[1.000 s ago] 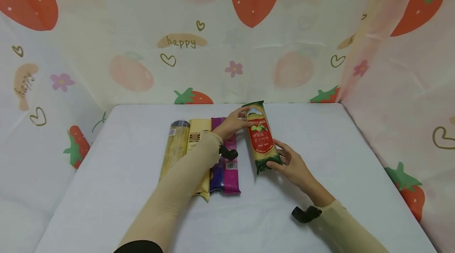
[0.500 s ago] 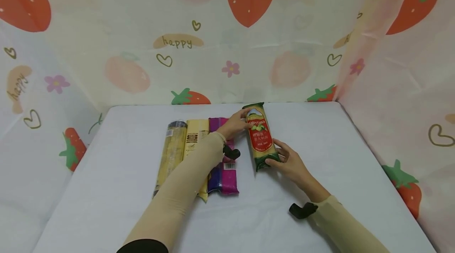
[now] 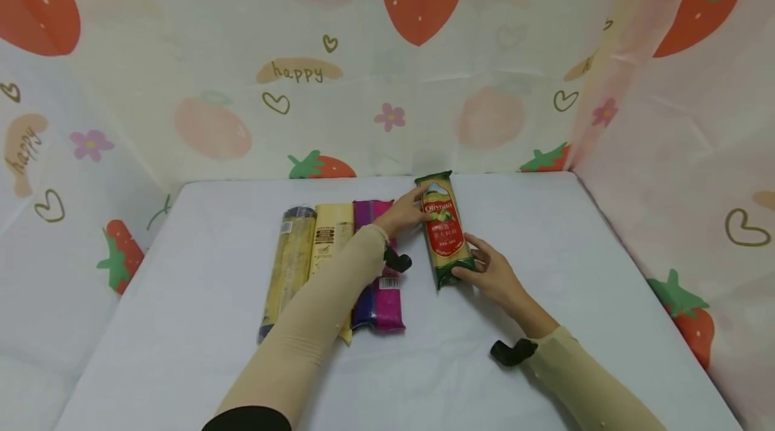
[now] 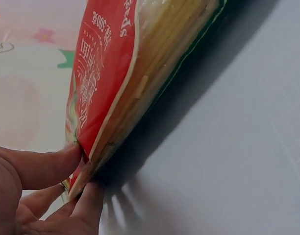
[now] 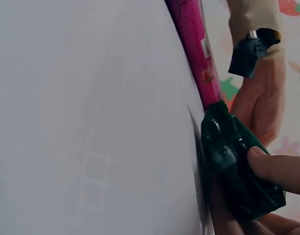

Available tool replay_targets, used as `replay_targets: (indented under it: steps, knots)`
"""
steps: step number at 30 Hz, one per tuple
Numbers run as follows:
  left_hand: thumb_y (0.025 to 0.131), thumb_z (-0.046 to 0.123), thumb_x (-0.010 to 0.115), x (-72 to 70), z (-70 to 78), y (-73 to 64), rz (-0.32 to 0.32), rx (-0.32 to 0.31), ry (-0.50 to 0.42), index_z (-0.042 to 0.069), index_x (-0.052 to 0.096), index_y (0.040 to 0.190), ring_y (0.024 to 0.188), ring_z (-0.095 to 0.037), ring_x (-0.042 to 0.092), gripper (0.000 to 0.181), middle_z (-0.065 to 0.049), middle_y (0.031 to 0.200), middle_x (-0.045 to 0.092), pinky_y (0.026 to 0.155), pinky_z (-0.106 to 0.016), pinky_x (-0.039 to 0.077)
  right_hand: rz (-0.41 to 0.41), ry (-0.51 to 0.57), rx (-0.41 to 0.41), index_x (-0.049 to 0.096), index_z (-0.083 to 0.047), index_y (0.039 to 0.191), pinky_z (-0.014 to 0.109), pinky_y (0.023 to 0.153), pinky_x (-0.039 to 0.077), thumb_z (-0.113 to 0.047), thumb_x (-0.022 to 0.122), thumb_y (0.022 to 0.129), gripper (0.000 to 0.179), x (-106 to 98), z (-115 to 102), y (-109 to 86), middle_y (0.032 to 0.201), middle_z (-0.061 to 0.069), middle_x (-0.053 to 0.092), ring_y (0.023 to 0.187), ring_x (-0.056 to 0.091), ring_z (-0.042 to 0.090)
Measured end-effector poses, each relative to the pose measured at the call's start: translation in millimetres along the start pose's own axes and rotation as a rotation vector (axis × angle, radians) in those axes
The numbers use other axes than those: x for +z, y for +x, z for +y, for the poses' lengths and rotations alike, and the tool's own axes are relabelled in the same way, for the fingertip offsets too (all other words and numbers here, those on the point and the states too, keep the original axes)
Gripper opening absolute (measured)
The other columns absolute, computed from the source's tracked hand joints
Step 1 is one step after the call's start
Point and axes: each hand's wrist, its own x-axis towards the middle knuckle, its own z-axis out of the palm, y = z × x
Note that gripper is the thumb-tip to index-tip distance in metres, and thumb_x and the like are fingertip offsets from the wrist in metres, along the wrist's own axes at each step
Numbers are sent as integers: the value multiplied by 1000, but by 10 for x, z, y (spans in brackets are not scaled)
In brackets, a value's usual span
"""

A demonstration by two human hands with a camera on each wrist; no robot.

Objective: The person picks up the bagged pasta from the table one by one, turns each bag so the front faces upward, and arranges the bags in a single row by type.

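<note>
A long spaghetti pack [image 3: 447, 239], red-labelled with green ends, is held between both hands at the right of the row of packs. My left hand [image 3: 401, 213] pinches its far left side, thumb on the front and fingers behind, as the left wrist view shows at the pack's edge [image 4: 111, 73]. Near its close green end, my right hand [image 3: 496, 280] grips it; in the right wrist view the thumb lies on that green wrapper [image 5: 233, 161]. Shadow shows under the pack; whether any part touches the table I cannot tell.
To the left lie a clear pack of yellow noodles [image 3: 290, 249], a pale yellow pack [image 3: 333, 222] and a magenta-purple pack [image 3: 390, 310], side by side. My left forearm crosses over them. White cloth covers the table [image 3: 181, 283]; strawberry-print curtains [image 3: 363, 108] stand behind and beside it.
The head view has shifted slightly. Both hands keep hold of the spaghetti pack, which has moved a little right and away, widening its gap from the magenta pack.
</note>
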Motion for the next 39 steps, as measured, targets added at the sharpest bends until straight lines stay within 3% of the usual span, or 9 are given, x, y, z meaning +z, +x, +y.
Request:
replay_targets:
  steps: [6, 15, 22, 27, 32, 39]
  knots:
    - [102, -1, 71, 23, -15, 7, 2, 6, 18, 14, 30, 171, 157, -40, 36, 82, -21, 172, 33, 127, -50, 34, 22, -78, 38, 36, -14, 169, 61, 120, 39, -20, 81, 100, 83, -25, -6, 8, 155, 29, 54, 144, 52, 44]
    - [103, -2, 68, 29, -34, -24, -11, 22, 26, 5, 27, 170, 153, -38, 42, 78, -27, 165, 42, 126, -46, 36, 19, -184, 42, 38, -6, 166, 57, 108, 51, -21, 80, 101, 79, -57, 21, 30, 155, 26, 54, 135, 57, 45]
    - [105, 2, 68, -7, -35, -72, -20, 18, 77, 3, 33, 168, 154, -37, 41, 72, -25, 165, 44, 126, -46, 36, 10, -247, 19, 40, 0, 164, 56, 106, 50, -17, 79, 101, 76, -64, 7, 19, 149, 28, 52, 128, 57, 44]
    - [105, 8, 69, -93, 3, -143, -47, 31, 137, 3, 37, 166, 156, -37, 38, 69, -22, 168, 41, 126, -49, 37, 18, -308, 7, 39, 6, 162, 54, 102, 52, -12, 78, 100, 75, -53, -50, 6, 147, 32, 45, 123, 57, 43]
    - [106, 11, 69, -218, 64, -231, -80, 84, 225, 1, 40, 165, 156, -38, 39, 66, -23, 168, 39, 126, -48, 37, 26, -336, 0, 35, 7, 163, 60, 107, 49, -12, 75, 101, 76, -13, -143, -18, 158, 33, 34, 134, 49, 48]
    - [107, 13, 65, -411, 83, -328, -61, 131, 314, 2, 43, 163, 156, -39, 39, 61, -23, 166, 43, 125, -49, 38, 70, -349, -77, 39, 7, 161, 67, 117, 40, -16, 77, 100, 76, 130, -211, -41, 162, 31, 34, 148, 30, 49]
